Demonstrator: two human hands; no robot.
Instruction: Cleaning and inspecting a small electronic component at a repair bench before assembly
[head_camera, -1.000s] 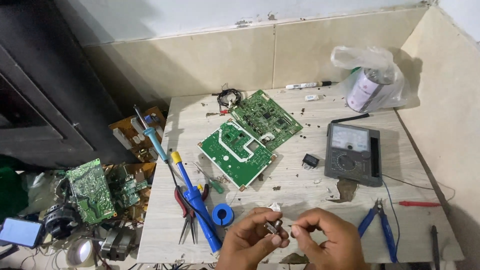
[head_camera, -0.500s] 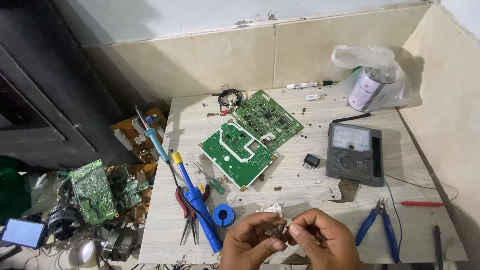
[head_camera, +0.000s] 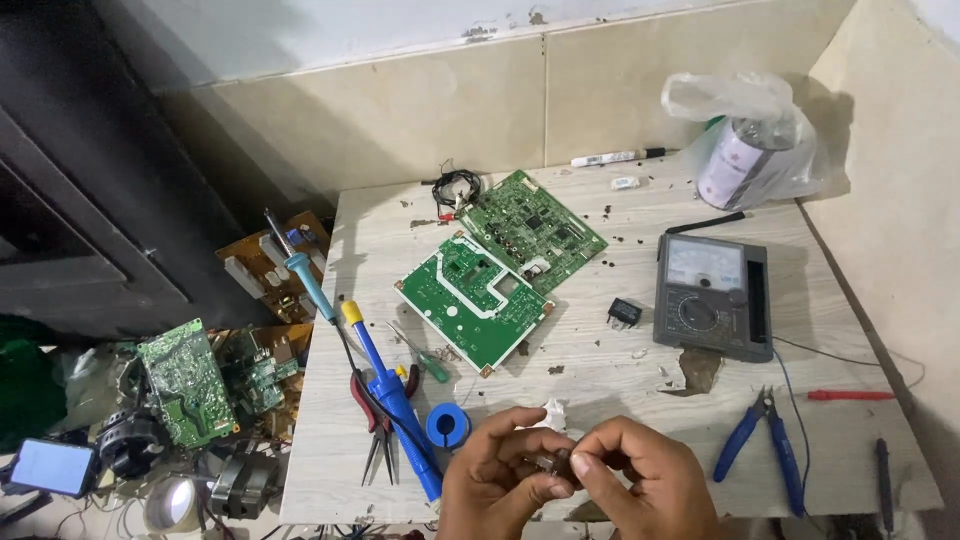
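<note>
My left hand (head_camera: 500, 480) and my right hand (head_camera: 640, 480) meet at the near edge of the wooden table (head_camera: 600, 350). Between their fingertips they pinch a small dark component (head_camera: 548, 463); its shape is mostly hidden by my fingers. A scrap of white paper (head_camera: 552, 412) lies just beyond my hands. Two green circuit boards (head_camera: 475, 297) (head_camera: 532, 228) lie side by side in the middle of the table. A blue solder spool (head_camera: 447, 425) sits just left of my left hand.
A blue desoldering pump (head_camera: 390, 400), red-handled pliers (head_camera: 375, 425), a soldering iron (head_camera: 305, 275) and a green screwdriver (head_camera: 420, 355) lie at the left. An analog multimeter (head_camera: 712, 295), blue cutters (head_camera: 762, 440), a red probe (head_camera: 850, 395) and a bagged can (head_camera: 745, 145) lie right. Scrap boards (head_camera: 185, 380) litter the floor.
My hands have drifted slightly right and nearer to me, fingers shifting on the small component. Everything on the table stays where it was.
</note>
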